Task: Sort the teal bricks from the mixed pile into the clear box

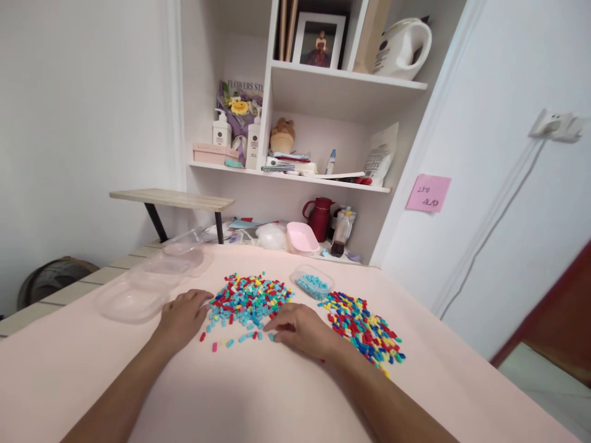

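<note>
A heap of small coloured building bricks (252, 298), mostly light blue, red and yellow, spreads over the pink tabletop (207, 406). At its left edge rests my left hand (183, 315), fingers loosely stretched out and nothing visible in them. My right hand (301, 329) is at the heap's lower right side, thumb and forefinger apart near a light blue brick (271, 337). Several loose bricks lie in front of the heap. Behind my right hand, a clear plastic tub (330, 284) holds light blue bricks. A second heap of mixed bricks (364, 329) lies to the right, partly hidden by my right wrist.
Clear plastic trays (133, 301) line the table's left side. At the back stand a pink basin (302, 239), a red jug (321, 218) and a bottle of dark liquid (341, 234). A small raised wooden shelf (173, 199) is at back left, below white shelving (346, 77).
</note>
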Available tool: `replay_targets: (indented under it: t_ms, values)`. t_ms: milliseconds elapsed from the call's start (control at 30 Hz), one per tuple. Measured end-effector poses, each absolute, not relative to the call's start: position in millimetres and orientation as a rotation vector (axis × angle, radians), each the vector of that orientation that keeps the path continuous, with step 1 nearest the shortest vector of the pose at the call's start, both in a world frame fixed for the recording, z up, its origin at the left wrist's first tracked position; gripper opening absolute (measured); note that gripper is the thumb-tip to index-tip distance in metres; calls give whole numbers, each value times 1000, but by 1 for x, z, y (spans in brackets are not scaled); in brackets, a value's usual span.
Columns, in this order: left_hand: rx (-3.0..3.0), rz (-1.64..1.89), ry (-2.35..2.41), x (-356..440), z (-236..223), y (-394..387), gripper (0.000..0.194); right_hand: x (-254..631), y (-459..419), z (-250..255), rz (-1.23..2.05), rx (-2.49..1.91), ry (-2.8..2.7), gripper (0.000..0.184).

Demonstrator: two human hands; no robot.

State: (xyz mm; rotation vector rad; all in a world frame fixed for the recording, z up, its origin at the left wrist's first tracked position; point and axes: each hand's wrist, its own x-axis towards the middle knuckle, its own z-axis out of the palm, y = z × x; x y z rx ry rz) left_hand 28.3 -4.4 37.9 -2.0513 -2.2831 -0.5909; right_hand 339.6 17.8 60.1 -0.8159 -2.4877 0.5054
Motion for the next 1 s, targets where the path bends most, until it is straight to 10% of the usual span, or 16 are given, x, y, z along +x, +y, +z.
replay_targets:
  t_ms: [1000]
  values:
    - [-2039,-438,-2360,26,42,0,46,407,67,82,90,-1173,-1701,39]
